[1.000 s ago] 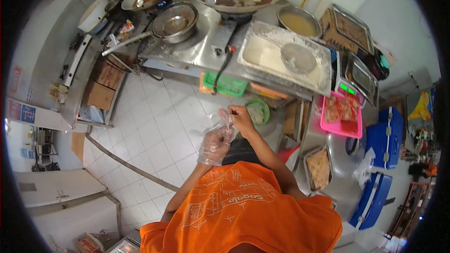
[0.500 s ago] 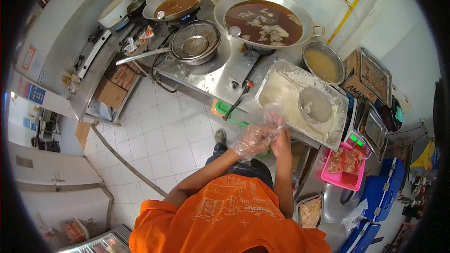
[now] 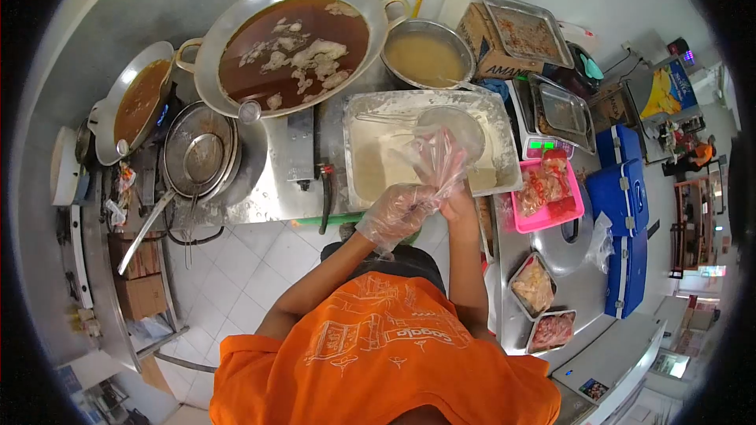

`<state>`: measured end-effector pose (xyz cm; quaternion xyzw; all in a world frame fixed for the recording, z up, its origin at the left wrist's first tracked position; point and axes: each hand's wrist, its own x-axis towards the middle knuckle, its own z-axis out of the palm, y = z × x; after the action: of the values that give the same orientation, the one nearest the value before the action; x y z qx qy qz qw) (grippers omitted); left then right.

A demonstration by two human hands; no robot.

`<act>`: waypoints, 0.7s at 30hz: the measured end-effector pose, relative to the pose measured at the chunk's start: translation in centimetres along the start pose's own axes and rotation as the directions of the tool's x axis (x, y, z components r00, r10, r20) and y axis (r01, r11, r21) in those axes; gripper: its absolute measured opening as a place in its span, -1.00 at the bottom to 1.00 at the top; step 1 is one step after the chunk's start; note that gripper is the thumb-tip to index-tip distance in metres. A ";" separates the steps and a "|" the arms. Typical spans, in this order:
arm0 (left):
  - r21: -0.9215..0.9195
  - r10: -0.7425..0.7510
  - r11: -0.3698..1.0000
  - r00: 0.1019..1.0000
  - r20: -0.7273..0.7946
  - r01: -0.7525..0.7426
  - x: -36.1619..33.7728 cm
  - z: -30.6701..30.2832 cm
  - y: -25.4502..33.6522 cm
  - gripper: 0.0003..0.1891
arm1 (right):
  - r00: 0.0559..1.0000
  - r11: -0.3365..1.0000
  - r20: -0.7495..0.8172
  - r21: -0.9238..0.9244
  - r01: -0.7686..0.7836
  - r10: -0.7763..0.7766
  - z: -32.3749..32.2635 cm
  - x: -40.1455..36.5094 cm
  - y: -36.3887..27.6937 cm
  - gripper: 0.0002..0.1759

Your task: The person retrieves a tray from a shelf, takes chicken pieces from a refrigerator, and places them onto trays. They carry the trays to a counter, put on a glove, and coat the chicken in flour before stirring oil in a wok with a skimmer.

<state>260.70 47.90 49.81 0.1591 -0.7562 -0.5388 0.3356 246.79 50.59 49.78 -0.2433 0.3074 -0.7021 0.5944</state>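
Here we have the loose clear plastic glove (image 3: 438,159) held up over the near edge of the floured rectangular metal tray (image 3: 347,149), ballooned and crumpled, with its cuff down at our hands; our left hand (image 3: 396,214), itself covered in a glove of the same thin film, has its fingers closed on that cuff; our bare right hand (image 3: 458,206) sits just beside it at the opening, and we cannot tell whether its fingers are spread or curled, since the film and the wrist hide them.

To do this well, we judge the cuff should be held wide and taut by the left fingers, so the right hand slides in straight and each finger finds its own sleeve; a thin film like this looks likely to cling and fold, so a slow, even pull towards the wrist seems better than a tug, which could tear it.

Behind the glove, a round wire-mesh sieve (image 3: 465,120) lies in the flour; beyond the tray stands a wide metal wok of brown oil (image 3: 206,71) with pale pieces floating in it; to the right, a pink plastic tray (image 3: 551,216) of packets rests on the steel tabletop (image 3: 268,181); keeping the glove clear of flour and hot oil seems wise.
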 end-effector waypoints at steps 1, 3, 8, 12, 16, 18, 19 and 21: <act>-0.006 -0.005 1.000 1.000 -0.003 0.005 0.0 -0.5 -0.9 -0.86 | 0.992 0.995 -0.124 -0.103 0.018 -0.031 0.6 0.8 0.5 -0.16; 0.114 0.025 0.993 1.000 -0.001 -0.025 0.2 -1.7 -2.6 -0.85 | 0.981 0.949 -0.146 -0.308 0.075 -0.125 0.0 2.3 1.7 -0.13; -0.033 0.034 0.999 0.999 -0.016 -0.035 0.1 -4.8 -4.9 -0.85 | 0.889 0.906 -0.454 -0.401 -0.137 -0.066 1.7 6.2 4.1 -0.11; -0.022 -0.028 0.999 0.997 0.072 0.030 -1.8 -7.0 -4.4 -0.82 | 0.937 0.958 -0.333 -0.218 -0.184 0.104 1.7 7.4 6.6 -0.17; 0.100 0.026 0.995 0.999 -0.040 -0.022 -5.9 -6.9 -3.8 -0.82 | 0.999 0.950 0.030 -0.311 -0.003 0.012 0.6 8.5 11.1 -0.27; 0.117 -0.096 0.987 0.989 -0.111 0.109 -8.2 -7.4 -3.4 -0.83 | 0.975 0.865 0.211 -0.500 0.043 0.073 2.3 8.8 12.1 -0.27; 0.052 -0.152 0.986 0.980 -0.125 0.159 -9.3 -7.6 -2.8 -0.82 | 0.988 0.933 0.118 -0.356 -0.053 0.101 4.3 8.3 13.0 -0.27; 0.046 -0.204 0.975 0.960 -0.193 0.216 -12.1 -7.2 -2.4 -0.81 | 0.978 0.977 0.025 -0.043 -0.207 0.208 8.5 5.9 14.6 -0.30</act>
<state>274.03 49.16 44.90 0.2995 -0.7176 -0.5286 0.3405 261.80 42.06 45.00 -0.2321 0.3362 -0.6262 0.6641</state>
